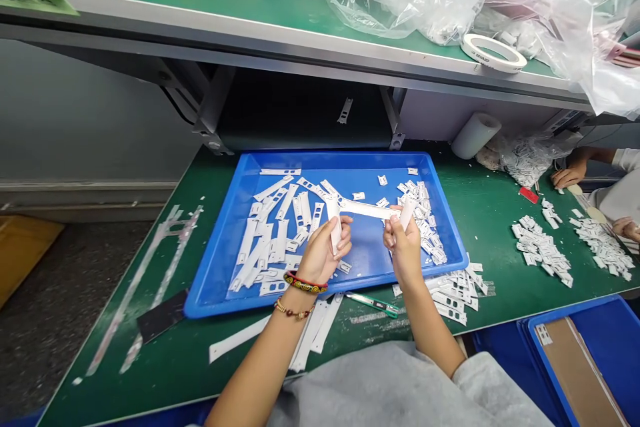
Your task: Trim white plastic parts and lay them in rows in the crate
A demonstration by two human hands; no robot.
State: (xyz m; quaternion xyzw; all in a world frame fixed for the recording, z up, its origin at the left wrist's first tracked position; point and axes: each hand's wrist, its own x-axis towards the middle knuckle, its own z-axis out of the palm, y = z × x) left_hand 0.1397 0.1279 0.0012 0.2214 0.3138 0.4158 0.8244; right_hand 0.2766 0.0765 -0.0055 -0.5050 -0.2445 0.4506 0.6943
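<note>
My left hand (pixel 320 252), with two bracelets at the wrist, is closed on a white strip (pixel 335 230) pinched upright between thumb and fingers. My right hand (pixel 404 248) grips a smaller white piece (pixel 407 211), tilted to the right. Between the hands runs a longer white strip (pixel 371 209); its right end meets my right fingers, and I cannot tell whether it joins the left strip. Both hands are above a blue tray (pixel 210 287). White strips with cut-outs (pixel 250 240) lie heaped on its left, and small white pieces (pixel 425 213) on its right.
A green utility knife (pixel 373 304) lies before the tray, near loose strips (pixel 240 339). Piles of small pieces (pixel 543 250) sit to the right, beside another person's hand (pixel 570 175). A shelf edge (pixel 300 57) overhangs the black conveyor belt (pixel 300 113) behind the tray.
</note>
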